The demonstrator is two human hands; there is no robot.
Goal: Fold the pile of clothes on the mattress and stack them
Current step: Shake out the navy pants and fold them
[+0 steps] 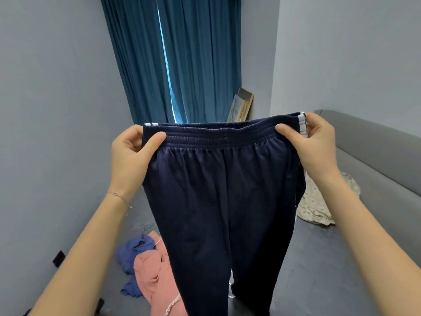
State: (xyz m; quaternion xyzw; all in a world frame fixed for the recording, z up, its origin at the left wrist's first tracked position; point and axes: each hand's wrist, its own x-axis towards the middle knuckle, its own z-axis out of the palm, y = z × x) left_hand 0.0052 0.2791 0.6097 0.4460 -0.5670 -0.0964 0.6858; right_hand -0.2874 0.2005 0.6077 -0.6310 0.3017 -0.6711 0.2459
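Navy blue track pants (218, 201) with white side stripes hang in the air in front of me, legs pointing down. My left hand (134, 153) pinches the left end of the elastic waistband. My right hand (312, 142) pinches the right end, by the white stripe. The waistband is stretched flat between both hands. Below on the grey mattress (319, 270) lie a pink garment (157, 279) and a blue-purple garment (134, 254), crumpled together at the lower left. The pants hide the middle of the mattress.
A cream dotted cloth (319, 201) lies at the right by the grey padded headboard (376, 151). Teal curtains (182, 60) hang at the far end, with framed pictures (241, 106) leaning in the corner. A grey wall with a dark socket (58, 258) runs along the left.
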